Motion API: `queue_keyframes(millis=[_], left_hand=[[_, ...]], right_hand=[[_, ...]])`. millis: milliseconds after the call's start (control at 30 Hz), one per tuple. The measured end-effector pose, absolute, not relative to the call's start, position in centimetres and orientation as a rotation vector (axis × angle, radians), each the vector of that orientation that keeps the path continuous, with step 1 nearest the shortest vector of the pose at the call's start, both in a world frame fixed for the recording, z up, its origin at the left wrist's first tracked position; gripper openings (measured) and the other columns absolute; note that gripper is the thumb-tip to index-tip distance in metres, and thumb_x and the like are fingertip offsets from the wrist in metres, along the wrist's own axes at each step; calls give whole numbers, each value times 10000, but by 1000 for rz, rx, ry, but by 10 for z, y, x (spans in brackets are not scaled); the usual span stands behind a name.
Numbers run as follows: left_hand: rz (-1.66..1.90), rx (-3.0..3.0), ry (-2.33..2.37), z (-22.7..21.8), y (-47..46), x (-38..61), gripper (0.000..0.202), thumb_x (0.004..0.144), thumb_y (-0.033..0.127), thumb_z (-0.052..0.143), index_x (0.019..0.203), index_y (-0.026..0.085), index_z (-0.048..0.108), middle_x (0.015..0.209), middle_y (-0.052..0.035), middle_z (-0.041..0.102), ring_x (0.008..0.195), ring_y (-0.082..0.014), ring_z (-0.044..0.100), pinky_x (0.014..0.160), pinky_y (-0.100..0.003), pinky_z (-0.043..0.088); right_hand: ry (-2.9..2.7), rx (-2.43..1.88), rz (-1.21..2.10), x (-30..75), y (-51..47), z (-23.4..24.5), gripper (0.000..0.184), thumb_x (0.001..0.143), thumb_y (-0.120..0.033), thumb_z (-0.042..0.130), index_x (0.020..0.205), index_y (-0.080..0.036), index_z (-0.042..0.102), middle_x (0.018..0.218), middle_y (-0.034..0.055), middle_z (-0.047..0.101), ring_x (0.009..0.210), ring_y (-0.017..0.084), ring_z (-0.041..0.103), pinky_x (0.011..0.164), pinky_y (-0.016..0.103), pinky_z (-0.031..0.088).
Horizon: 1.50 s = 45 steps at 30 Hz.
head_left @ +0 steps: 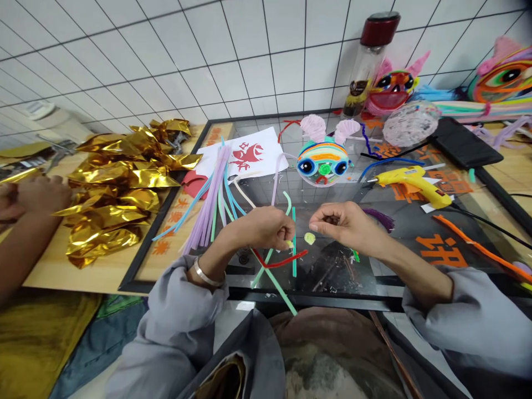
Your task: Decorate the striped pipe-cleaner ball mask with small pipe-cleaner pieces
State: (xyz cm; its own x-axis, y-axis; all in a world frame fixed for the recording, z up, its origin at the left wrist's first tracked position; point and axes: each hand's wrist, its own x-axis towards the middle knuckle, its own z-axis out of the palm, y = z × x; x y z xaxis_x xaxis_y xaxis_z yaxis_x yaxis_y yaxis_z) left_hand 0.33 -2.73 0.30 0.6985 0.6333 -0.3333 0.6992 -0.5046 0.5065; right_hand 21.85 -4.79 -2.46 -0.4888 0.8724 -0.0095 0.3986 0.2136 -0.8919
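Observation:
My left hand [272,228] is closed, its fingertips pinching a small yellow piece of pipe cleaner [290,244] just above the glass. Facing it, my right hand [343,223] has thumb and fingers curled together; whatever is between them, if anything, cannot be made out. Under those fingertips is a small yellow pipe-cleaner coil [310,238]. Between the hands runs a teal pipe cleaner [294,260], with a red pipe cleaner [286,260] below my left hand. Behind them stands a pipe-cleaner animal head [323,159] with pink ears and blue-ringed eyes.
Purple pipe cleaners [210,208] lie left, partly over a white paper [266,147]. At right are a yellow glue gun [409,184], a black phone [467,143] and a bottle [366,66]. Gold foil [124,177] is piled beside another person's arm [37,233].

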Motion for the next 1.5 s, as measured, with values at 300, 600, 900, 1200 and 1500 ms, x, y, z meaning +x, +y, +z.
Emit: queue_keyframes(millis=[300, 600, 900, 1200, 1500], left_hand=[[460, 1680, 986, -7, -29, 14, 120, 712, 226, 636, 721, 128, 568, 573, 50, 500, 514, -54, 436, 495, -171, 331], [590, 1431, 967, -14, -34, 27, 148, 687, 202, 681, 682, 125, 555, 514, 69, 481, 461, -29, 425, 452, -149, 320], [863, 1424, 924, -24, -40, 36, 184, 728, 252, 699, 819, 116, 617, 620, 23, 592, 516, -60, 553, 515, -182, 469], [812, 1415, 868, -21, -41, 33, 254, 722, 328, 733, 784, 97, 649, 589, 2, 606, 515, -70, 555, 521, -190, 472], [945, 1514, 932, -23, -38, 31, 220, 742, 323, 718, 781, 115, 658, 620, -12, 634, 539, -88, 570, 526, -203, 476]], right_hand=[[-2113, -989, 733, 216, -59, -19, 148, 871, -245, 576, 853, -150, 688, 724, 13, 608, 640, 106, 527, 588, 226, 388], [-2343, -979, 143, 217, -58, -27, 226, 942, -215, 451, 877, -140, 655, 771, 64, 639, 676, 137, 573, 624, 245, 418], [-2221, -983, 76, 218, -56, -31, 177, 875, -126, 468, 779, -154, 614, 684, 28, 567, 600, 118, 513, 560, 237, 362], [-2157, -989, 488, 217, -58, -17, 187, 838, -124, 478, 707, -152, 609, 629, -11, 509, 564, 89, 445, 541, 224, 327], [-1688, -1163, 1256, 218, -52, -16, 298, 821, -410, 588, 705, -138, 630, 539, -44, 458, 483, 63, 371, 455, 211, 269]])
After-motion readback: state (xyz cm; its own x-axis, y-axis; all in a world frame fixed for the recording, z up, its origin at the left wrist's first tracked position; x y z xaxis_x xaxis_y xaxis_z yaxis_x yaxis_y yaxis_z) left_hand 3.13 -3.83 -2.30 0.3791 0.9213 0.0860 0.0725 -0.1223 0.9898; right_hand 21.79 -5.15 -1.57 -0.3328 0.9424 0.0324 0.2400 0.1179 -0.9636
